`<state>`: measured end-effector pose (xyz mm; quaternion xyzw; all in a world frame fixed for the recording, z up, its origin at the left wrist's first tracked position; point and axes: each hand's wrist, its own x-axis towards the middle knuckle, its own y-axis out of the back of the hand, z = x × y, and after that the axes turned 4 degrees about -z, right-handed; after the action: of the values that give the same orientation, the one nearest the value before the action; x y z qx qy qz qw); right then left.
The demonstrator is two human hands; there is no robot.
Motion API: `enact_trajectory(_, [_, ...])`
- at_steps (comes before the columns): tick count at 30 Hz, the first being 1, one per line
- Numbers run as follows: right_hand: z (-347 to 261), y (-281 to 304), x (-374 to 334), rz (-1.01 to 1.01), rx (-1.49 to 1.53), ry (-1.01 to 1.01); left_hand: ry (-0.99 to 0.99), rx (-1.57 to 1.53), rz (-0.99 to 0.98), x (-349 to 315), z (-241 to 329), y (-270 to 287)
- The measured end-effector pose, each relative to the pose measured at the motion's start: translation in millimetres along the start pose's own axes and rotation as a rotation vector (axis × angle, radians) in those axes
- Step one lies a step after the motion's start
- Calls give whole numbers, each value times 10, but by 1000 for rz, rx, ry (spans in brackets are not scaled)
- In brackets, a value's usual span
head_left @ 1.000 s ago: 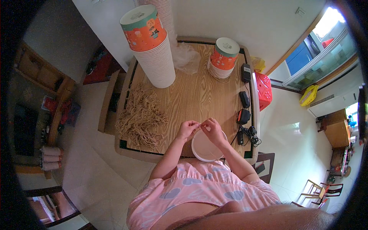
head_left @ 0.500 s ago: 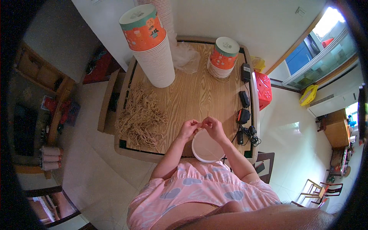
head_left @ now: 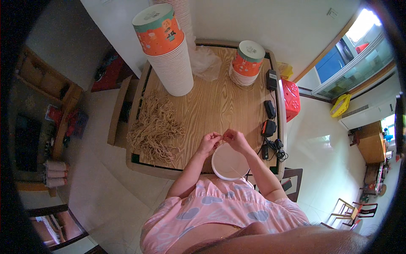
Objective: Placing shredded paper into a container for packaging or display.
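My left hand point(head_left: 210, 143) and my right hand point(head_left: 237, 140) meet at the far rim of a white paper bucket point(head_left: 229, 163). Both sets of fingertips are pinched together on a thin tan cord point(head_left: 221, 141), of which only a little shows. The bucket's open mouth faces up toward me, close to my body at the table's near edge. A fine pale strand crosses its inside. To the left of my hands lies a loose heap of tan twisted cords point(head_left: 155, 127).
Behind the heap rises a tall stack of upturned paper buckets point(head_left: 169, 63), orange and green on top. A shorter stack point(head_left: 247, 63) stands at the far right, near black power adapters point(head_left: 269, 109) and coiled cables point(head_left: 277, 150). Clear plastic film point(head_left: 205, 63) lies at the back of the wooden table point(head_left: 207, 101).
My fingertips have shifted slightly at the rim, and a bit more cord shows between them. The bucket has moved very little.
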<state>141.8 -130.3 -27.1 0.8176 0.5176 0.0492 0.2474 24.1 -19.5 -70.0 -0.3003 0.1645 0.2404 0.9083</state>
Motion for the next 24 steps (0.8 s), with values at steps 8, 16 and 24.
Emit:
enact_trajectory(8, [-6, 16, 0, -42, -60, -30, -20, -57, 12, -31, -20, -79])
enact_trajectory(16, [-22, 2, -41, -9, 11, -9, -57, -17, 34, 4, -73, -70])
enact_trajectory(24, [13, -22, -80, 160, 90, 32, -60, 45, 6, 69, -2, -146])
